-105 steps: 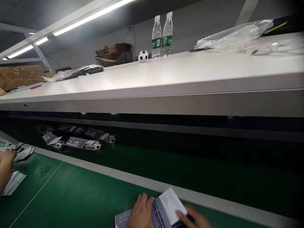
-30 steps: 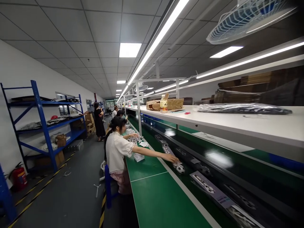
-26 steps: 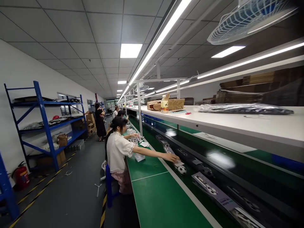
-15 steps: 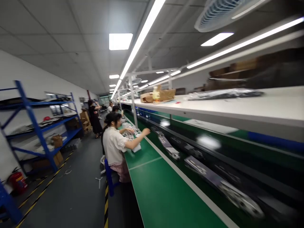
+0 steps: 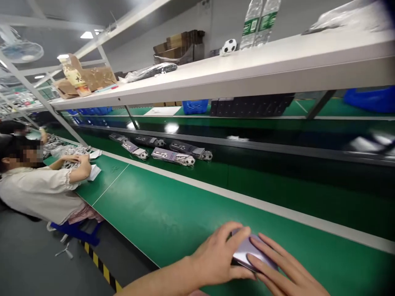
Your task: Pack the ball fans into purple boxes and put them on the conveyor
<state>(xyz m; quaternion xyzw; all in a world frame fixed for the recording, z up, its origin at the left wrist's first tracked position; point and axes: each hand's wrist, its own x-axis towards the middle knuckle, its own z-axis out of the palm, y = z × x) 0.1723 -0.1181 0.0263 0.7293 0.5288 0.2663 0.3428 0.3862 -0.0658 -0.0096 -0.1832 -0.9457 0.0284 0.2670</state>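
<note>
A small flat lilac box [image 5: 251, 251] is between my two hands over the front of the green bench. My left hand [image 5: 217, 253] grips its left end, with the thumb on the near side and fingers over the far side. Long fingers of my right hand [image 5: 282, 265] lie across the top and right end of the box. Its underside and right end are hidden by the hands.
Several bagged packages with soccer-ball ends [image 5: 174, 156] lie on the dark green conveyor [image 5: 247, 176] beyond a pale rail [image 5: 203, 187]. A white shelf [image 5: 216, 74] overhangs it, carrying bottles [image 5: 259, 24] and a toy soccer ball [image 5: 228, 46]. A co-worker [image 5: 40, 181] sits at left.
The view has swung right and down from the aisle to the bench. My hands and the lilac box are now in sight. The co-worker has shifted to the left edge.
</note>
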